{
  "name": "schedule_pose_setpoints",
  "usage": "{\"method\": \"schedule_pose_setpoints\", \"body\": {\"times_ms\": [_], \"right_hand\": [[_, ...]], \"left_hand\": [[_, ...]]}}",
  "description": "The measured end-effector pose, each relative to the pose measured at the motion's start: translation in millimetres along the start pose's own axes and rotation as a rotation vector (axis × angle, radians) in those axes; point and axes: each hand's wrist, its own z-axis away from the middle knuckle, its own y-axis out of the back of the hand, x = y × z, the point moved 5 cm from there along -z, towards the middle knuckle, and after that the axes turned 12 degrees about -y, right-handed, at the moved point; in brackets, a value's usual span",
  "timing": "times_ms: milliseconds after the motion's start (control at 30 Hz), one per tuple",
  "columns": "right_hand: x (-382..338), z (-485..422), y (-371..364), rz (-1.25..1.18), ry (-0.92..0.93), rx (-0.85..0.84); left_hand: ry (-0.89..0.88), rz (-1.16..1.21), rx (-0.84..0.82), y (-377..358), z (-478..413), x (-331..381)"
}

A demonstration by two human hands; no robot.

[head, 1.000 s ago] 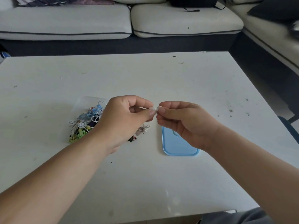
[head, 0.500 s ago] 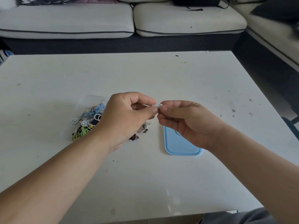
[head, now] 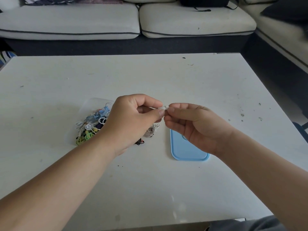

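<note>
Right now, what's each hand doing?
Left hand: pinches a small white piece.
Right hand: pinches the same white piece.

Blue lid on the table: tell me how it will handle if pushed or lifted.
The blue lid lies flat on the table, so it would probably slide, not roll or tip. It looks thin and plastic, likely light and fairly stiff. Its low rim may be awkward to pinch.

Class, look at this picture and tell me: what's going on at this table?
A person pinches a small white piece between the fingertips of the left hand and right hand, above a white table. By the left hand sits a clear tub of tangled coloured cords. A blue lid lies flat below the right hand, and a beige bundle lies between them.
</note>
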Motion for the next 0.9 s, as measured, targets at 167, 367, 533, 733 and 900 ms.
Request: {"method": "schedule_pose_setpoints", "body": {"times_ms": [167,367,533,733,900], "right_hand": [[-2.1,2.7,-1.7,0.096,0.028,0.020],[-2.0,3.6,-2.2,0.191,0.089,0.060],[1.2,0.4,-2.7,0.179,0.125,0.108],[4.8,0.0,-3.7,0.104,0.124,0.109],[3.5,3.0,-3.6,0.112,0.131,0.136]], "left_hand": [[0.010,0.018,-0.003,0.7,0.4,-1.1],[0.021,0.020,-0.005,-0.1,0.4,-4.0],[0.031,0.018,0.008,-0.4,0.0,-7.8],[0.025,0.024,0.031,0.6,-0.3,-7.2],[0.027,0.000,0.035,2.4,-0.9,-6.0]]}}
